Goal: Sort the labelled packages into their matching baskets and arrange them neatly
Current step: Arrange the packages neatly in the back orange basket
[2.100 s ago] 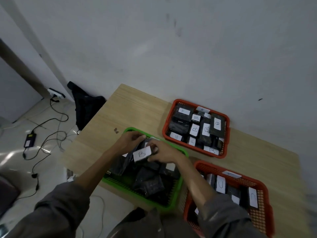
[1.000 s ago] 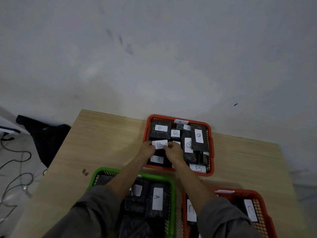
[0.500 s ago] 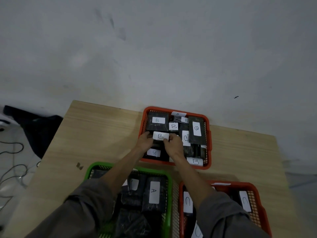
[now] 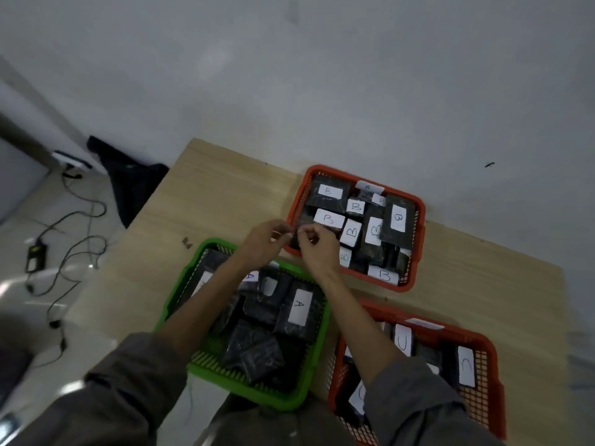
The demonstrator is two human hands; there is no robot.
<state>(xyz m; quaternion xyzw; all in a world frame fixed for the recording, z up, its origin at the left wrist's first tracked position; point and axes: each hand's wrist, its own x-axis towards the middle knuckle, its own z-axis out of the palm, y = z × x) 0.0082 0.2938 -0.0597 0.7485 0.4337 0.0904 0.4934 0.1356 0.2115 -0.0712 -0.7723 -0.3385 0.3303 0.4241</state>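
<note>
The B package [image 4: 328, 218] now lies released in the far basket [image 4: 418, 220], both hands [image 4: 294, 239] withdrawn, empty.

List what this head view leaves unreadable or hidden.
- Green basket: several packages lie label-down or under the left forearm; letters unseen.
- Near red basket: cut off by the bottom edge, partly behind the right sleeve.
- Left hand and right hand: blurred; any pinched item unclear.

The right forearm [image 4: 360, 320] hides part of the near red basket [image 4: 483, 349], cut off below
</note>
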